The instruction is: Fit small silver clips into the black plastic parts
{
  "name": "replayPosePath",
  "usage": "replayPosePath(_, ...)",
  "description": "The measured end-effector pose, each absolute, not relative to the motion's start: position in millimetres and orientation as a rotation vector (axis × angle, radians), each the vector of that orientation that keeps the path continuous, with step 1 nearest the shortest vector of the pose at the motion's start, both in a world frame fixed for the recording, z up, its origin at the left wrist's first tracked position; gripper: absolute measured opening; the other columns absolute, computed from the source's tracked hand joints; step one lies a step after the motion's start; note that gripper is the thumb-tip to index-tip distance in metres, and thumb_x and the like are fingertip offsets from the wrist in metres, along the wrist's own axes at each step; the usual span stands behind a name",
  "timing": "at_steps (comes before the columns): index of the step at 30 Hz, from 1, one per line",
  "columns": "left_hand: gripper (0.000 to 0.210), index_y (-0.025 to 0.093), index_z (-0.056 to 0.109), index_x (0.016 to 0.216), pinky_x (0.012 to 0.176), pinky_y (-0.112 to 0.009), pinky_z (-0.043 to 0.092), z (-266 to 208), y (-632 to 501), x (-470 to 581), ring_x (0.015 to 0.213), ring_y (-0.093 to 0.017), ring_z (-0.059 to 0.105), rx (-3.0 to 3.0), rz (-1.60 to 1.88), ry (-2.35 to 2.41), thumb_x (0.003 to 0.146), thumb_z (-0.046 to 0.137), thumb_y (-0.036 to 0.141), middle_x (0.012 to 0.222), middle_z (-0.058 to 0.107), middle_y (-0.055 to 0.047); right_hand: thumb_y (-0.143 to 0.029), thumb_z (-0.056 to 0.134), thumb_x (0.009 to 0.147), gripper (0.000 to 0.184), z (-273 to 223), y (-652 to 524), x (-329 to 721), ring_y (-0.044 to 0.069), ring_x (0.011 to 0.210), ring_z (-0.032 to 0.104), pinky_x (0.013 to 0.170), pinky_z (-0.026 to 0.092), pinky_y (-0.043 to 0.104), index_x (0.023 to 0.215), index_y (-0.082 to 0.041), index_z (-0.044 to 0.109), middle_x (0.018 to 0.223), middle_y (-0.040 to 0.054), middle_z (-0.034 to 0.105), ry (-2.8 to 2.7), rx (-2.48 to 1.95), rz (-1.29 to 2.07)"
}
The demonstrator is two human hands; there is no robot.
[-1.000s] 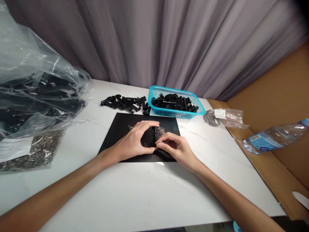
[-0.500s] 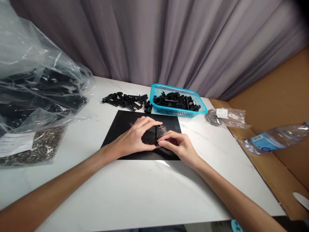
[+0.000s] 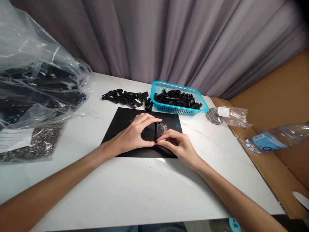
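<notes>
Over a black mat (image 3: 118, 120), my left hand (image 3: 135, 132) is closed on a narrow black plastic part (image 3: 156, 130), with the thumb at its near end and the fingers at its far end. My right hand (image 3: 177, 143) pinches something thin and metallic at the near end of that part; its kind is too small to make out. Just beyond the right fingers lies a pile of small metal pins or screws (image 3: 163, 127) on the mat. A few more bits show behind the left hand.
Loose black parts (image 3: 129, 98) lie behind the mat, beside a blue basket (image 3: 154, 84) of similar parts. Bags of black parts (image 3: 41, 87) and metal pieces (image 3: 45, 141) stand left. A small bag (image 3: 214, 116) and a plastic bottle (image 3: 267, 140) are at right, by cardboard (image 3: 275, 96).
The view has shifted slightly. Both hands stay at the black part with nearly the same grip, and the right fingertips remain at its near end.
</notes>
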State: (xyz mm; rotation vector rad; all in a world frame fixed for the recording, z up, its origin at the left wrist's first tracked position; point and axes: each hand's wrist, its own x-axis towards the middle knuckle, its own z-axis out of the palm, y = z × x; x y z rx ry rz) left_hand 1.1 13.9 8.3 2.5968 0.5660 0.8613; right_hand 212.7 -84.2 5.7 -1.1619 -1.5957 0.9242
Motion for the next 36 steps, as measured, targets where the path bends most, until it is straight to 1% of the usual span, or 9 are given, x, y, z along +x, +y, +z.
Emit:
replayPosePath(9,0.070,0.028,0.055,0.144,0.113,-0.046,0.042,7,14,3,0.123,-0.028,0.058,2.609,0.847,0.588,0.080,0.081,0.023,0.127,0.064,-0.006,-0.043,0.072,0.096,0.021,5,-82,220,0.020,0.090,0.069,0.078,0.055,0.034,0.094,-0.023,0.078,0.097,0.0047,0.074,-1.658,-1.138,0.958)
replayPosePath(14,0.068,0.027,0.055,0.144,0.112,-0.045,0.042,11,13,3,0.123,-0.027,0.058,2.629,0.855,0.564,0.081,0.080,0.023,0.127,0.064,-0.007,-0.041,0.070,0.099,0.020,8,-83,221,0.020,0.090,0.068,0.079,0.054,0.034,0.095,-0.023,0.077,0.098,0.0049,0.073,-1.715,-1.117,0.925)
replayPosePath(20,0.067,0.028,0.057,0.144,0.114,-0.046,0.040,9,12,4,0.120,-0.028,0.060,2.663,0.857,0.539,0.081,0.080,0.023,0.127,0.066,-0.006,-0.035,0.061,0.105,0.018,8,-86,224,0.022,0.091,0.065,0.081,0.053,0.037,0.103,-0.025,0.076,0.099,0.0059,0.073,-1.968,-1.117,0.655)
replayPosePath(24,0.065,0.027,0.059,0.142,0.113,-0.046,0.041,9,12,3,0.119,-0.028,0.060,2.678,0.858,0.575,0.080,0.079,0.025,0.126,0.067,-0.006,-0.031,0.060,0.105,0.017,8,-89,224,0.023,0.089,0.063,0.082,0.053,0.039,0.105,-0.026,0.077,0.098,0.0059,0.075,-2.039,-1.108,0.517)
replayPosePath(27,0.063,0.027,0.059,0.141,0.111,-0.045,0.041,10,11,4,0.117,-0.028,0.061,2.709,0.889,0.560,0.081,0.079,0.028,0.125,0.068,-0.006,-0.031,0.067,0.101,0.011,11,-88,226,0.023,0.092,0.062,0.084,0.052,0.040,0.101,-0.027,0.077,0.099,0.0055,0.073,-2.023,-1.126,0.539)
replayPosePath(29,0.060,0.025,0.059,0.141,0.109,-0.044,0.041,10,10,5,0.115,-0.027,0.062,2.755,0.915,0.510,0.084,0.078,0.029,0.124,0.069,-0.007,-0.033,0.073,0.098,0.008,12,-86,227,0.023,0.099,0.063,0.089,0.051,0.040,0.098,-0.027,0.078,0.106,0.0057,0.071,-2.002,-1.140,0.579)
replayPosePath(31,0.059,0.023,0.058,0.141,0.108,-0.044,0.042,9,10,6,0.114,-0.027,0.062,2.789,0.928,0.452,0.086,0.077,0.029,0.123,0.069,-0.008,-0.034,0.076,0.095,0.008,12,-84,229,0.023,0.104,0.063,0.095,0.049,0.041,0.096,-0.026,0.077,0.110,0.0053,0.070,-1.994,-1.134,0.628)
replayPosePath(33,0.061,0.023,0.057,0.142,0.107,-0.044,0.042,7,9,7,0.114,-0.027,0.063,2.794,0.932,0.412,0.085,0.079,0.030,0.123,0.069,-0.008,-0.036,0.077,0.095,0.010,11,-81,231,0.023,0.103,0.063,0.097,0.048,0.042,0.094,-0.026,0.077,0.108,0.0043,0.072,-2.004,-1.115,0.694)
replayPosePath(36,0.063,0.025,0.057,0.143,0.108,-0.045,0.042,5,9,7,0.115,-0.028,0.063,2.777,0.910,0.411,0.084,0.080,0.029,0.126,0.069,-0.008,-0.039,0.075,0.095,0.015,9,-80,231,0.022,0.098,0.064,0.093,0.049,0.040,0.091,-0.025,0.075,0.099,0.0034,0.073,-1.968,-1.114,0.822)
